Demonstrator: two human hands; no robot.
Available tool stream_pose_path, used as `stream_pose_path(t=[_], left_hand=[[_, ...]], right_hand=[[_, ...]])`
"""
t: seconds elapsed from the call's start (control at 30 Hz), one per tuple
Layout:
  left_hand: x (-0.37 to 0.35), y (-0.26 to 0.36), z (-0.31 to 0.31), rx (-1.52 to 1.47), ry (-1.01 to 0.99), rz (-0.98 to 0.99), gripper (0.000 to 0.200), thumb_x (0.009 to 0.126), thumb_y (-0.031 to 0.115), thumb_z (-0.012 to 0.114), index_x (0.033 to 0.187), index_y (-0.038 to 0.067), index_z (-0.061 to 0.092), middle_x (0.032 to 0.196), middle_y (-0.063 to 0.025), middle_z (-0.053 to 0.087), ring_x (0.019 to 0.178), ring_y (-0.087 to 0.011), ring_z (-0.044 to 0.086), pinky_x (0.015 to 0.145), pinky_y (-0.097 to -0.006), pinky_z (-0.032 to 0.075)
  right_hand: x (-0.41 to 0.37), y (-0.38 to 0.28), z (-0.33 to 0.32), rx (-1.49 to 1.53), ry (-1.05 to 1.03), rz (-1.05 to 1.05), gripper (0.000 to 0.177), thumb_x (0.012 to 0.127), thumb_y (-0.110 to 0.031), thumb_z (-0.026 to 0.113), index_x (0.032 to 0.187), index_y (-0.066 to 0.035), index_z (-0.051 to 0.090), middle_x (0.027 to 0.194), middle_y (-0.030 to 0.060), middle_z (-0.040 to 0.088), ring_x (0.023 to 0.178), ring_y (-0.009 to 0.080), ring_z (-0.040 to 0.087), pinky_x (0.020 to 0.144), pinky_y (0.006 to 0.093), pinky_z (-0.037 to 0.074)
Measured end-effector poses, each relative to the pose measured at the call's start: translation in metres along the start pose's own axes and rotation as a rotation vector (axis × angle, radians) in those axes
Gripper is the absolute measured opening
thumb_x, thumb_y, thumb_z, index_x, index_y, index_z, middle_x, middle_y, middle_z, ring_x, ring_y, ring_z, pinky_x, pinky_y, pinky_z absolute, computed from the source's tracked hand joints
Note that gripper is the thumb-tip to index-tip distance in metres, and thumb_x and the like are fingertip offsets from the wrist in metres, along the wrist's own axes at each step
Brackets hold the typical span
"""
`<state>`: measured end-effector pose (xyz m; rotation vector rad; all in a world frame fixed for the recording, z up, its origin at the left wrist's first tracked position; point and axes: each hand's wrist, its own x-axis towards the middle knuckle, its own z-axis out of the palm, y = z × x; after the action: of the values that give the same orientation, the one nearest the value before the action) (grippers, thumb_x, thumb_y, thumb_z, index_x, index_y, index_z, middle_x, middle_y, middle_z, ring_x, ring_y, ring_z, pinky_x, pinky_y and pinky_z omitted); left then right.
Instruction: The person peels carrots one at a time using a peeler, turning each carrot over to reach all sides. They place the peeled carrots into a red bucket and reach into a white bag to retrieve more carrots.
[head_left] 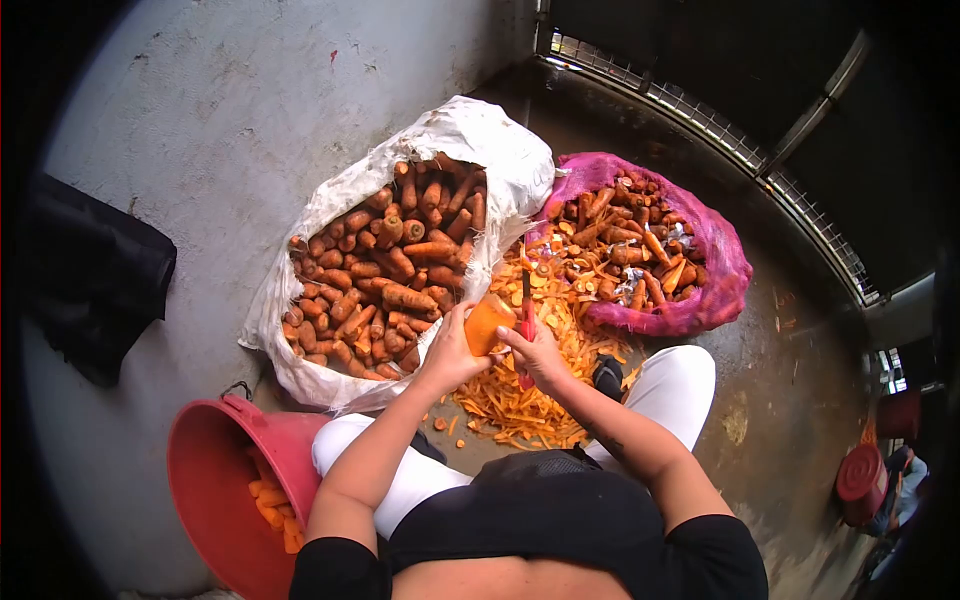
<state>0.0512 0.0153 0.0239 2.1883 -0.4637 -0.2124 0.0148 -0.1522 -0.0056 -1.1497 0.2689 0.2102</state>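
A thick, peeled orange carrot (488,324) is gripped in my left hand (452,352), fingers wrapped round its side. My right hand (537,352) is closed on a red-handled peeler (528,318), its narrow dark blade pointing away from me beside the carrot. The right thumb reaches over to the carrot's lower end. Below both hands spreads a heap of orange peelings (530,410) on the floor. Just beyond my left hand, a white woven sack (490,130) lies open, full of unpeeled carrots (370,285).
A pink mesh sack (725,260) of carrots and scraps lies at the right. Left of my knee, a tilted red bucket (200,480) holds peeled carrots (275,508). A wall (250,90) rises at left. Far right are a red container (862,475) and part of another person (908,485).
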Motion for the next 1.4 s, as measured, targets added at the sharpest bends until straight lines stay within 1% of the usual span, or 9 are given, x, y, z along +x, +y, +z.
stream_pose_path(t=[0.17, 0.33, 0.47, 0.6, 0.83, 0.87, 1.03, 1.27, 1.4], left_hand=[[0.002, -0.014, 0.000, 0.046, -0.052, -0.010, 0.059, 0.059, 0.019, 0.079, 0.108, 0.000, 0.050, 0.100, -0.0185, 0.053, 0.097, -0.0368, 0.055, 0.085, -0.0422, 0.046], [0.003, -0.022, 0.001, 0.346, 0.087, 0.093, 0.048, 0.064, 0.006, 0.071, 0.105, 0.002, 0.045, 0.094, -0.0175, 0.057, 0.090, -0.0375, 0.058, 0.077, -0.0453, 0.048], [0.008, -0.035, -0.003, 0.587, 0.217, 0.206, 0.053, 0.063, 0.001, 0.069, 0.110, 0.002, 0.046, 0.093, -0.0155, 0.057, 0.086, -0.0344, 0.059, 0.073, -0.0429, 0.047], [0.008, -0.039, -0.006, 0.636, 0.251, 0.228, 0.057, 0.062, -0.001, 0.067, 0.116, 0.001, 0.046, 0.094, -0.0150, 0.056, 0.086, -0.0332, 0.059, 0.074, -0.0405, 0.047], [0.002, -0.030, -0.014, 0.742, 0.368, 0.353, 0.067, 0.065, 0.002, 0.066, 0.128, 0.000, 0.043, 0.094, -0.0130, 0.054, 0.089, -0.0285, 0.056, 0.076, -0.0363, 0.046], [0.000, -0.029, -0.014, 0.758, 0.377, 0.382, 0.065, 0.066, 0.002, 0.065, 0.128, 0.000, 0.043, 0.094, -0.0130, 0.054, 0.089, -0.0284, 0.056, 0.076, -0.0361, 0.045], [-0.011, -0.022, -0.009, 0.729, 0.301, 0.385, 0.067, 0.064, -0.001, 0.068, 0.127, 0.002, 0.045, 0.099, -0.0143, 0.055, 0.094, -0.0308, 0.056, 0.079, -0.0362, 0.045], [-0.032, -0.002, -0.032, 0.297, 0.048, 0.026, 0.049, 0.063, 0.003, 0.068, 0.108, 0.003, 0.049, 0.095, -0.0164, 0.056, 0.088, -0.0358, 0.060, 0.077, -0.0441, 0.048], [-0.030, -0.028, -0.020, 0.519, 0.211, 0.216, 0.045, 0.062, 0.001, 0.069, 0.102, 0.003, 0.048, 0.087, -0.0148, 0.057, 0.084, -0.0342, 0.060, 0.074, -0.0437, 0.047]], right_hand=[[0.000, 0.007, -0.007, 0.120, -0.105, 0.008, 0.069, 0.084, -0.026, 0.071, 0.135, -0.001, 0.034, 0.061, -0.0067, 0.045, 0.040, 0.0024, 0.033, 0.037, 0.0200, 0.023], [0.005, 0.025, -0.010, -0.078, -0.060, -0.227, 0.040, 0.097, -0.032, 0.052, 0.124, -0.003, 0.046, 0.084, 0.0038, 0.054, 0.081, 0.0126, 0.054, 0.076, 0.0294, 0.043], [-0.019, 0.008, -0.024, -0.598, -0.001, -0.262, 0.039, 0.102, -0.038, 0.037, 0.103, -0.001, 0.052, 0.081, 0.0087, 0.057, 0.076, 0.0159, 0.056, 0.069, 0.0315, 0.044], [-0.031, 0.016, -0.022, -0.783, 0.019, -0.282, 0.038, 0.101, -0.039, 0.038, 0.111, -0.005, 0.051, 0.072, 0.0101, 0.051, 0.066, 0.0188, 0.053, 0.063, 0.0339, 0.044], [-0.013, 0.026, 0.008, -0.195, 0.095, -0.245, 0.050, 0.092, -0.037, 0.061, 0.123, -0.001, 0.047, 0.089, 0.0070, 0.058, 0.080, 0.0142, 0.057, 0.072, 0.0282, 0.046], [-0.014, 0.017, 0.018, -0.165, 0.114, -0.230, 0.043, 0.090, -0.028, 0.065, 0.120, -0.002, 0.047, 0.080, 0.0004, 0.053, 0.067, 0.0056, 0.050, 0.055, 0.0213, 0.041], [-0.010, -0.001, 0.036, -0.157, 0.072, -0.203, 0.049, 0.086, -0.026, 0.070, 0.124, -0.006, 0.046, 0.073, -0.0050, 0.053, 0.045, 0.0036, 0.039, 0.040, 0.0192, 0.035], [-0.010, 0.012, 0.027, -0.252, -0.070, -0.288, 0.049, 0.089, -0.021, 0.066, 0.130, -0.008, 0.043, 0.090, -0.0019, 0.052, 0.071, 0.0056, 0.049, 0.060, 0.0194, 0.046], [-0.020, 0.024, 0.025, -0.566, 0.026, -0.392, 0.033, 0.100, -0.029, 0.048, 0.120, -0.003, 0.047, 0.077, -0.0024, 0.049, 0.067, 0.0070, 0.047, 0.062, 0.0205, 0.043]])
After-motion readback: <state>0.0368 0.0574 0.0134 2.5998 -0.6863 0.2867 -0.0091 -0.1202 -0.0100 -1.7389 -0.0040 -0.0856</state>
